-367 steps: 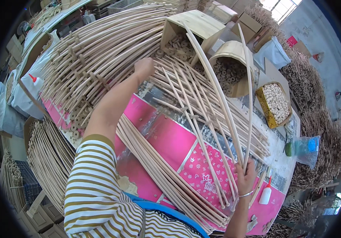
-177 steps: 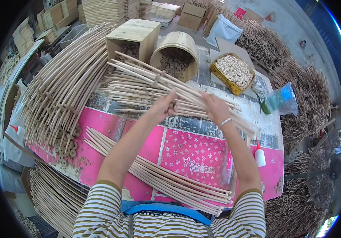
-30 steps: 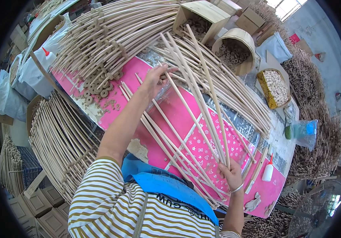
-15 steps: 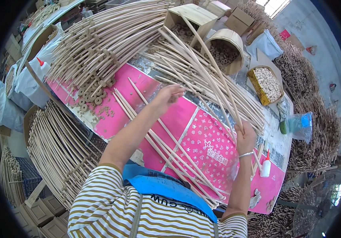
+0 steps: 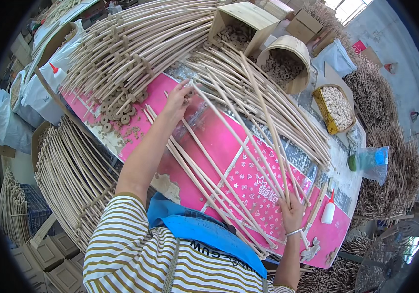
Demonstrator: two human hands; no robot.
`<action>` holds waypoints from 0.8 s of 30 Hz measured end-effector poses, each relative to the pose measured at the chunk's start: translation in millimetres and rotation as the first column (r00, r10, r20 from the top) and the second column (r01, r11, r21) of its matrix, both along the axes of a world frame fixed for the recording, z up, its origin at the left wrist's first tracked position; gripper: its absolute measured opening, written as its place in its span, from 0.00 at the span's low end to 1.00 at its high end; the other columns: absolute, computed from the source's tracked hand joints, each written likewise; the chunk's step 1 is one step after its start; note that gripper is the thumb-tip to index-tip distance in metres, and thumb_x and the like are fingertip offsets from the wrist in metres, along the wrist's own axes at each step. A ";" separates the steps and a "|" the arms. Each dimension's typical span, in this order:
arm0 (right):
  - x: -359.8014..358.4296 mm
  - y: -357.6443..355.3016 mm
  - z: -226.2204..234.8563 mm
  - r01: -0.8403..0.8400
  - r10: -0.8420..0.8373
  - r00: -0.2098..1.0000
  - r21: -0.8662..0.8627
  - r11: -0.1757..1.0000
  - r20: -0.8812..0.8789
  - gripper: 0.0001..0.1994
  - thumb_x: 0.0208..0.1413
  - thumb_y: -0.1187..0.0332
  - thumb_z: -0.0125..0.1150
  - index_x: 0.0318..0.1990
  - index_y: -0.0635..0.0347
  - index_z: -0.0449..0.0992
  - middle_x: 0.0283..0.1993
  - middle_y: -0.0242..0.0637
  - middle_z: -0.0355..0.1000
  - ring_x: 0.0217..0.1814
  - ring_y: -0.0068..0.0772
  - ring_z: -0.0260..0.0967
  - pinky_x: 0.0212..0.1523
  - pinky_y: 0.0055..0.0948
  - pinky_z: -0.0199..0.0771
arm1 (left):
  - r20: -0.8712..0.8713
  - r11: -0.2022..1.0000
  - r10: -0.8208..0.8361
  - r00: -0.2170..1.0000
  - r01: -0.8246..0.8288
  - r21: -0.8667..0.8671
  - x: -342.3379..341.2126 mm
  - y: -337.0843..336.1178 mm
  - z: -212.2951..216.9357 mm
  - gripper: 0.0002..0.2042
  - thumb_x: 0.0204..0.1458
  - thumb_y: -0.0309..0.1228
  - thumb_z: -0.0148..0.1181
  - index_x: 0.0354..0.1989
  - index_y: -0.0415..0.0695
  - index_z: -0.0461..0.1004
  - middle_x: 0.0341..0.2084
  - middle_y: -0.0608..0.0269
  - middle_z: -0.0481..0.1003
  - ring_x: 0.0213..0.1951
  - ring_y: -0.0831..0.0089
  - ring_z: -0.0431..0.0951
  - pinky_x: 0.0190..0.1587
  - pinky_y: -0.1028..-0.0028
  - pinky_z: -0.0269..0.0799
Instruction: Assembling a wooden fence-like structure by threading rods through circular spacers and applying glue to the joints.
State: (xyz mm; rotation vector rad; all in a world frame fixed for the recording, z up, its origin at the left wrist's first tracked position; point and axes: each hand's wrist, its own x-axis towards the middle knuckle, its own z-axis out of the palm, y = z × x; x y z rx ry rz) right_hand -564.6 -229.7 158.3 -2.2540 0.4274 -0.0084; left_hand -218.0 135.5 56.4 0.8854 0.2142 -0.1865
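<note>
My right hand (image 5: 292,215) grips the near ends of several long thin wooden sticks (image 5: 275,132), which fan out away from me over the table. At the far end of the leftmost one, my left hand (image 5: 177,99) has its fingers closed around the tip. Small brown pieces, perhaps wooden rings, show in that palm, but they are partly hidden. Between my arms, a few loose wooden sticks (image 5: 209,171) lie slantwise on the pink table cover (image 5: 204,132). Beyond the held sticks lies a pile of bare sticks (image 5: 287,112).
Sticks with rings on them (image 5: 116,53) are stacked at the far left, beside loose wooden rings (image 5: 116,115). A wooden box (image 5: 248,17), a wooden bucket (image 5: 299,73) and a yellow tray of pale beads (image 5: 334,129) stand behind. A glue bottle (image 5: 328,213) stands at right, near a fan (image 5: 390,259).
My left hand has moved left and away from me, and its fingers have come onto one stick's tip. My right hand has lowered toward me, and the held sticks have spread apart.
</note>
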 end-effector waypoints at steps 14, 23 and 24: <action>-18.4 7.3 -4.9 0.003 -0.003 1.000 0.035 0.999 0.014 0.07 0.59 0.72 0.62 0.41 0.65 0.78 0.24 0.26 0.69 0.25 0.14 0.62 0.26 0.20 0.62 | 0.068 0.997 0.051 0.996 -0.055 0.062 3.1 1.5 1.3 0.32 0.60 0.22 0.55 0.70 0.38 0.47 0.48 0.48 0.79 0.40 0.72 0.82 0.22 0.86 0.66; -22.9 7.5 -11.7 0.034 -0.035 0.999 0.057 0.998 0.025 0.06 0.59 0.71 0.62 0.39 0.65 0.77 0.24 0.26 0.69 0.25 0.14 0.61 0.25 0.20 0.61 | 0.033 0.988 0.098 0.995 -0.093 -0.126 -3.5 -3.1 3.7 0.38 0.55 0.19 0.60 0.71 0.39 0.45 0.52 0.47 0.76 0.43 0.65 0.82 0.25 0.85 0.69; -23.2 7.2 -12.8 0.037 -0.039 0.999 0.084 0.996 0.030 0.06 0.60 0.71 0.62 0.40 0.65 0.77 0.24 0.26 0.69 0.25 0.14 0.61 0.25 0.20 0.61 | 0.033 0.987 0.107 0.994 -0.102 -0.123 -3.8 -4.2 4.3 0.38 0.55 0.19 0.60 0.71 0.39 0.45 0.52 0.47 0.76 0.43 0.65 0.82 0.25 0.85 0.69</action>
